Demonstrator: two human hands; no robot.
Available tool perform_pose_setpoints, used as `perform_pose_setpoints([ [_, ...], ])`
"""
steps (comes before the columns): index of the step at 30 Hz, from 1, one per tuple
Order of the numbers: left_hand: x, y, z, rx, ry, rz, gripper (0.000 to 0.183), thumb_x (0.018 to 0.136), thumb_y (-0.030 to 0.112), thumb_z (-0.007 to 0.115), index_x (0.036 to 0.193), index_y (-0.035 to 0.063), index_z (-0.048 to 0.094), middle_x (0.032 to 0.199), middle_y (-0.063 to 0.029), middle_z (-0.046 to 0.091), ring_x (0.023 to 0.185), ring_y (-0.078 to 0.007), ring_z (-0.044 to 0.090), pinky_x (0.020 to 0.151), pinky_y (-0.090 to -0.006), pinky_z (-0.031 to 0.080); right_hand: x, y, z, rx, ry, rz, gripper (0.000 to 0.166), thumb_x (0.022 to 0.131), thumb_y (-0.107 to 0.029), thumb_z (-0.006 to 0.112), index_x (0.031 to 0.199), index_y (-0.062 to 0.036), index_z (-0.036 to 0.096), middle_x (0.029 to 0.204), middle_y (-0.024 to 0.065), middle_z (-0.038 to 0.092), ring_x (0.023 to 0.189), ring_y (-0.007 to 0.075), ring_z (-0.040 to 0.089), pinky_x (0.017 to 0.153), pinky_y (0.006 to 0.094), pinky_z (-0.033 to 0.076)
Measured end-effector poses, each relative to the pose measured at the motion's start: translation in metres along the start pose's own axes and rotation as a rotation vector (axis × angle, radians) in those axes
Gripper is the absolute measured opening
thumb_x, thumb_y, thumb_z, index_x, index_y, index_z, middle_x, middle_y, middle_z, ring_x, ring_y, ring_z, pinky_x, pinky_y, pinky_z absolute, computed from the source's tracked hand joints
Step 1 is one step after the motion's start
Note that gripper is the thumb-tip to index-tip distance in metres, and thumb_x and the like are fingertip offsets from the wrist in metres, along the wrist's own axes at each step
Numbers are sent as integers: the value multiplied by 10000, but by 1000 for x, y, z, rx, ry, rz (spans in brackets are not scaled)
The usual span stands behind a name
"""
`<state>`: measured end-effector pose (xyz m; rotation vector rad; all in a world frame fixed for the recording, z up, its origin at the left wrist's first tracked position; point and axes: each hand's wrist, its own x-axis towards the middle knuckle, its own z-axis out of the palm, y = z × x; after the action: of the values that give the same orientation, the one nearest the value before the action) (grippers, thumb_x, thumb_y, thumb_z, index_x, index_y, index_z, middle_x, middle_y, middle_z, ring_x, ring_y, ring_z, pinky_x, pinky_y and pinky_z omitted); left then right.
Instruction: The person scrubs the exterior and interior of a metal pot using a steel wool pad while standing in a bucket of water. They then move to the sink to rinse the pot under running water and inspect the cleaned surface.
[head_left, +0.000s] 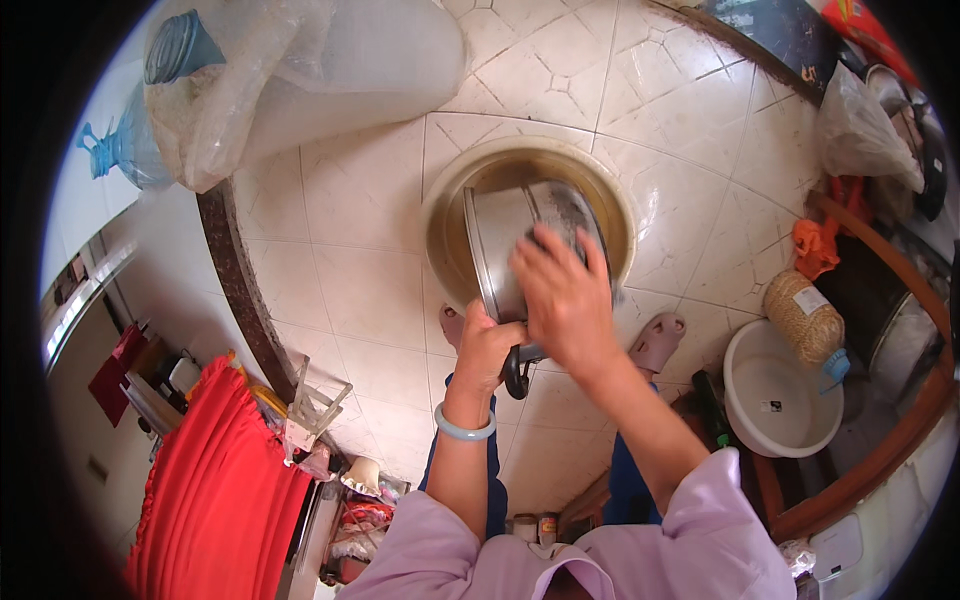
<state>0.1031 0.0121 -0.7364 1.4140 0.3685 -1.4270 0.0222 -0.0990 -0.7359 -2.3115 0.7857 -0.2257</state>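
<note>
A metal cooking pot (499, 247) is tipped on its side over a round, pale basin (442, 180) on the floor. Brownish liquid shows inside the basin around it. My left hand (487, 341), with a pale bangle at the wrist, grips the pot's rim close to a black handle (516, 375). Across the pot's outer wall lies my right hand (566, 300), its fingers spread and slightly blurred. Dark marks cover the wall near the pot's base. Something dark shows at the right fingertips; whether a scrubber is under them cannot be made out.
Pale tiles (360, 285) surround the basin, and my clogs (658, 341) flank its near side. A large plastic-wrapped container (360, 67) lies upper left. To the right are a white tub (780, 405) and a filled plastic bottle (802, 315). A red cloth (225, 480) hangs lower left.
</note>
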Motion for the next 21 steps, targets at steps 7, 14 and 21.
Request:
perform_pose_setpoints([
  [7, -1, 5, 2, -14, -47, 4, 304, 613, -99, 509, 889, -3, 593, 745, 5, 581, 632, -79, 546, 540, -235, 428, 17, 6, -1, -49, 4, -37, 358, 660, -51, 656, 1017, -53, 681, 1159, 58, 639, 1217, 237, 539, 1038, 508, 335],
  [14, -6, 4, -3, -8, 11, 30, 316, 613, -100, 510, 909, -22, 592, 757, -5, 582, 641, -86, 547, 526, -225, 420, -47, -13, 1, -37, 50, -38, 286, 717, -50, 606, 994, -10, 661, 1088, 66, 629, 1197, 264, 524, 1019, 524, 348],
  [21, -2, 1, -4, 12, 8, 3, 299, 609, -99, 526, 882, -1, 595, 758, 8, 572, 646, -82, 533, 539, -237, 417, -2, 0, 4, -36, 93, 19, 270, 708, -50, 613, 973, -25, 656, 1092, 67, 619, 1197, 264, 526, 1020, 529, 339],
])
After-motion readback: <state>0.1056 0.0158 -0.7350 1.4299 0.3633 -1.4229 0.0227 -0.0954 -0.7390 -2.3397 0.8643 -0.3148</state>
